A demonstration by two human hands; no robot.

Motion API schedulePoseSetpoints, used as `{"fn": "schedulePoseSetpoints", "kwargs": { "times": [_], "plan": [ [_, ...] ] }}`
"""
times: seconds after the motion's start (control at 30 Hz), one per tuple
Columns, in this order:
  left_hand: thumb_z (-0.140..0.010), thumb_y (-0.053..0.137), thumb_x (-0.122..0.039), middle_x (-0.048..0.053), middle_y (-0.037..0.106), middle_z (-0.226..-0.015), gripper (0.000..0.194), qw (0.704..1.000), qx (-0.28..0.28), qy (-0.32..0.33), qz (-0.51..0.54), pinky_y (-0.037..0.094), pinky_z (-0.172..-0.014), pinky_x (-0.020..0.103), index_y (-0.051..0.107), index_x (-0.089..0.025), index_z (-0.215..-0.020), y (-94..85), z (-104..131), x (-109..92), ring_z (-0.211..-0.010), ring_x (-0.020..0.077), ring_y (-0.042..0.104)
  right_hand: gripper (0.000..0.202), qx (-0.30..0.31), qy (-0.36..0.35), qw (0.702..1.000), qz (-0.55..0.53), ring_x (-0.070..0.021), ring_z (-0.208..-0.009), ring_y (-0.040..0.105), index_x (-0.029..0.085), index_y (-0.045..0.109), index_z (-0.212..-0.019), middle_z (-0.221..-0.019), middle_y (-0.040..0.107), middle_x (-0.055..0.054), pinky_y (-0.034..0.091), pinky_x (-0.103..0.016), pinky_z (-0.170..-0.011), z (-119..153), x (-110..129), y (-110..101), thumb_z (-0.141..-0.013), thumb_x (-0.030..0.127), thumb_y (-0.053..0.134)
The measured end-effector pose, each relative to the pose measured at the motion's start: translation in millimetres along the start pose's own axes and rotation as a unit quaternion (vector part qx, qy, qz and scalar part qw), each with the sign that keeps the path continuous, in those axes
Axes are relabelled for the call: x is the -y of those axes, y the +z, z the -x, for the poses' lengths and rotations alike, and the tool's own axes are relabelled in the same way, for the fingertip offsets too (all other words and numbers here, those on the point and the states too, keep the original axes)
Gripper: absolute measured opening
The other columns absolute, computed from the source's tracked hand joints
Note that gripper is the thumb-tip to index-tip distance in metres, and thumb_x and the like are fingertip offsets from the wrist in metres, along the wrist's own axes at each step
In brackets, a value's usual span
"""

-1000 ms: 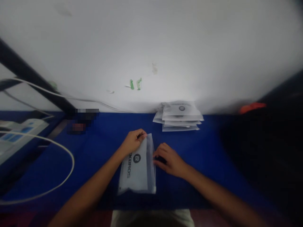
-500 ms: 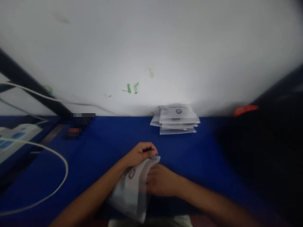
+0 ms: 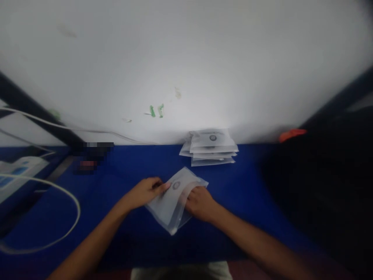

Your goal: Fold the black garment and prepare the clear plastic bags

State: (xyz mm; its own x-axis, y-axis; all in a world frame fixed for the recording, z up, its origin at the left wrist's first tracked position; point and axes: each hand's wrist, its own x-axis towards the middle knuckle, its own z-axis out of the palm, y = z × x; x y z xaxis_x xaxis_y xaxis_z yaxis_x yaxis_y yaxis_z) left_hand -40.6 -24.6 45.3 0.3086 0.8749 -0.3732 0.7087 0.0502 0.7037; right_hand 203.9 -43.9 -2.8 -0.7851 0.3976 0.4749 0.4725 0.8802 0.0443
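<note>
The frosted, translucent plastic bag with a dark round logo (image 3: 166, 203) is tilted over the middle of the flat blue worktop (image 3: 131, 165), between its back and near edges. The bare left hand (image 3: 147, 190) has a narrow grip, thumb on the bag's side, probably steadying it so the mouth gapes around the bare right hand (image 3: 201, 203). That one's fingers are inside (whether they close on anything cannot be told). A pile of similar frosted bags (image 3: 214, 147) lies at the worktop's back edge, likely out of the hands' way.
</note>
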Motion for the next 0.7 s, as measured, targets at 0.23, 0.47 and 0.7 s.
{"fn": "schedulePoseSetpoints", "kwargs": {
  "times": [0.23,0.47,0.7],
  "plan": [
    [-0.085,0.053,-0.061,-0.004,0.050,-0.062,0.045,0.994,0.028,0.023,0.102,0.041,-0.052,0.022,0.054,-0.018,-0.076,-15.8,18.1,42.6,-0.055,0.0113,0.048,0.019,-0.089,-0.041,0.993,-0.063,-0.0179,-0.078,0.062,0.013,0.065,-0.105,-0.087,0.071,-0.008,0.050,-0.030,-0.067,-7.9,-3.5,-26.7,-0.097,0.015,0.048],
    [-0.082,0.055,-0.035,0.005,0.069,-0.085,0.017,0.972,-0.156,-0.050,-0.170,0.050,-0.073,0.031,0.064,-0.021,-0.083,-72.6,-49.6,47.9,-0.084,0.0225,0.064,0.022,-0.091,-0.150,0.976,-0.125,-0.0136,-0.102,0.065,0.014,0.063,-0.116,-0.112,0.072,-0.006,0.051,-0.028,-0.089,-3.8,23.6,-40.9,-0.098,0.018,0.052],
    [-0.088,0.051,-0.026,0.019,0.066,-0.111,0.029,0.919,-0.290,-0.067,-0.258,0.047,-0.091,0.048,0.061,-0.015,-0.112,-84.9,-103.0,6.9,-0.110,0.0360,0.060,0.022,0.008,-0.129,0.982,-0.140,-0.0132,-0.116,0.060,0.017,0.065,-0.110,-0.124,0.068,-0.003,0.041,-0.031,-0.110,-1.2,5.1,-43.7,-0.102,0.018,0.045]
  ]
}}
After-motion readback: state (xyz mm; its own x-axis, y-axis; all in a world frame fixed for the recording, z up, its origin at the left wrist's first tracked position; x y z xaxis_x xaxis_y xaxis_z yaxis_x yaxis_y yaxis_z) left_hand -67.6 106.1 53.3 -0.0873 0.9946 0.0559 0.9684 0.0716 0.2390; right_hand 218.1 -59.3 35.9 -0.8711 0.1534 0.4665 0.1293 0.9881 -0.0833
